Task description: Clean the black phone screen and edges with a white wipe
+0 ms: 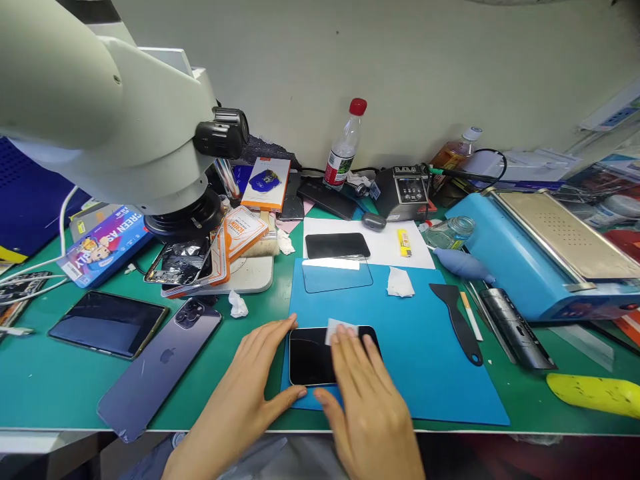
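Fingers of the right hand (373, 407), nearly straight and laid flat, rest over a white wipe (332, 332) on the dark screen of a phone (311, 363), pressing from above with the thumb held apart. The left hand (253, 373) spreads thumb and forefinger wide at the phone's 2 left corners; whether they grip it cannot be told. The phone lies face up on a blue mat (425, 360), lower centre of the frame. Above it, near centre, lies a clear, dark-edged glass sheet (337, 279); at centre right, a crumpled tissue (400, 283) and a black scraper (459, 327). Lower left: a purple phone (163, 367), back up. Upper left: a microscope (155, 120).
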A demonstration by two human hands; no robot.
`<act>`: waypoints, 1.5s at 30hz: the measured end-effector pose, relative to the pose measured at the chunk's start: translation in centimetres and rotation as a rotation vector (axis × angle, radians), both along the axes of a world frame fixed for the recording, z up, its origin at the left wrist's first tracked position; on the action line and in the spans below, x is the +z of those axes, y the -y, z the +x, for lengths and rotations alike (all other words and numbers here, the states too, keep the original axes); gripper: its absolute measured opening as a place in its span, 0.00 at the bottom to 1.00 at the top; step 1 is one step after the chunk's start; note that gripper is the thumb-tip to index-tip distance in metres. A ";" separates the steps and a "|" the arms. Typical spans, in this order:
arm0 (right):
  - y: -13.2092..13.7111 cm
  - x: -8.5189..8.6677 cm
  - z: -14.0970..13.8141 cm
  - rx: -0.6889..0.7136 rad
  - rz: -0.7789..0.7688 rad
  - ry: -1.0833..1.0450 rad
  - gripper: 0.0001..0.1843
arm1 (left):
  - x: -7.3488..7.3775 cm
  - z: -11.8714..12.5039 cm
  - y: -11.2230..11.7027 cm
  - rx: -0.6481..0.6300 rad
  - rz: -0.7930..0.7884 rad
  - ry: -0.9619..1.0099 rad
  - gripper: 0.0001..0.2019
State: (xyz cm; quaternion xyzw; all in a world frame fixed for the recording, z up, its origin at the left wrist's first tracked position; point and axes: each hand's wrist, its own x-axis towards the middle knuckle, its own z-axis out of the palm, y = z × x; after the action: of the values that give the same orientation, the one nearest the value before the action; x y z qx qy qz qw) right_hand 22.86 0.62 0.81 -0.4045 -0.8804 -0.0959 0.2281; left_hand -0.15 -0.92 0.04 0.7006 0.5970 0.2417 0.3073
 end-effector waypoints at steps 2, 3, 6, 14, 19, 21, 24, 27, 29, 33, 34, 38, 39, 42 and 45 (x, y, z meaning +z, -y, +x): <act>-0.1 0.0 -1.2 0.086 -0.008 0.001 0.33 | -0.3 0.1 0.0 0.025 0.008 0.009 0.46; -0.1 0.0 -1.7 0.142 -0.006 0.002 0.33 | -0.4 0.2 0.0 0.029 0.009 0.012 0.47; -0.3 0.3 -1.9 0.204 0.009 -0.004 0.28 | -0.2 0.1 0.1 0.004 0.007 0.012 0.46; -0.9 0.9 -1.5 0.211 -0.013 0.022 0.28 | 0.1 -0.1 0.0 -0.037 0.018 0.002 0.48; -0.9 0.6 -2.4 0.156 -0.023 0.027 0.28 | 0.0 -0.1 0.0 -0.052 0.021 -0.007 0.46; -0.6 0.4 -2.4 0.200 -0.026 0.031 0.30 | 0.1 -0.2 0.1 -0.057 0.023 -0.009 0.46; 0.2 0.2 -0.7 0.276 0.005 0.033 0.29 | 0.6 -0.3 0.3 -0.087 0.019 -0.016 0.46; 0.8 0.0 1.5 0.196 0.010 0.031 0.24 | 1.1 -0.4 0.3 -0.120 0.011 -0.030 0.46; 0.9 -0.2 1.6 0.093 0.008 0.011 0.24 | 1.3 -0.5 0.3 -0.126 0.011 -0.040 0.47; 1.6 -1.0 -0.6 0.090 0.016 -0.026 0.32 | 1.2 -0.6 0.4 -0.130 0.031 -0.048 0.43; 1.8 -1.1 -0.8 0.103 0.016 -0.030 0.33 | 1.1 -0.7 0.4 -0.132 0.039 -0.047 0.41; 2.8 -1.3 1.0 0.004 0.011 -0.048 0.23 | 1.1 -0.7 0.5 -0.131 0.078 -0.062 0.37; 3.0 -1.3 1.7 -0.047 0.014 -0.056 0.22 | 1.0 -0.6 0.5 -0.127 0.092 -0.078 0.37; 3.4 -1.5 2.9 -0.170 0.022 -0.069 0.26 | 0.9 -0.5 0.4 -0.120 0.139 -0.130 0.36; 3.7 -1.6 2.4 -0.144 0.021 -0.041 0.27 | 0.6 -0.4 0.2 -0.127 0.163 -0.149 0.36</act>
State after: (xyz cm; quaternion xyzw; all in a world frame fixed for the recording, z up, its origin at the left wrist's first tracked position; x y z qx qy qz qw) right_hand 25.26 -3.12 -0.82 -0.4663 -0.8430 -0.1132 0.2430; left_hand -0.60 -1.14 0.64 0.7754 0.5511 0.2168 0.2189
